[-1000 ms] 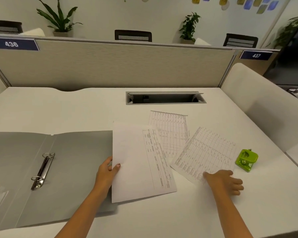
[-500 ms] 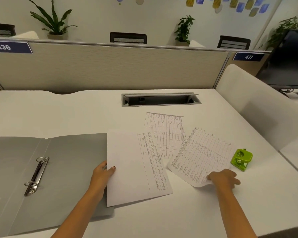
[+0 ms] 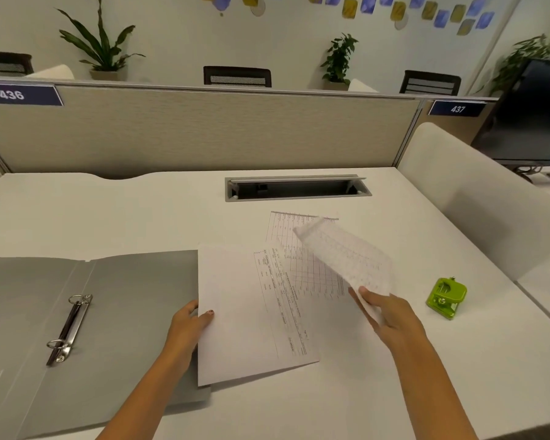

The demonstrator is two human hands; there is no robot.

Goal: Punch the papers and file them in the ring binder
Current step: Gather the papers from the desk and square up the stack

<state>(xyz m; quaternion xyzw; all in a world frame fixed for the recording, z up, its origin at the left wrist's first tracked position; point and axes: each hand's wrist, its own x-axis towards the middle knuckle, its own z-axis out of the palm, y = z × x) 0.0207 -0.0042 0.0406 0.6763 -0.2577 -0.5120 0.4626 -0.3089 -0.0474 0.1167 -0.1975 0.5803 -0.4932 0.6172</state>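
White desk [image 3: 140, 217], one person seated, two bare hands in view. Grey ring binder [image 3: 124, 312]: lying open at left, two metal rings [image 3: 69, 325] closed and empty. Large sheet [image 3: 245, 312]: flat on the desk, its left edge overlapping the binder's right cover, pinched at that edge by the left hand [image 3: 188, 328]. Printed table sheet [image 3: 299, 249]: flat, partly under the large sheet. Third sheet [image 3: 346, 255]: raised off the desk, blurred, gripped at its near corner by the right hand [image 3: 391, 319]. Green hole punch [image 3: 447, 298]: on the desk right of the hands, untouched.
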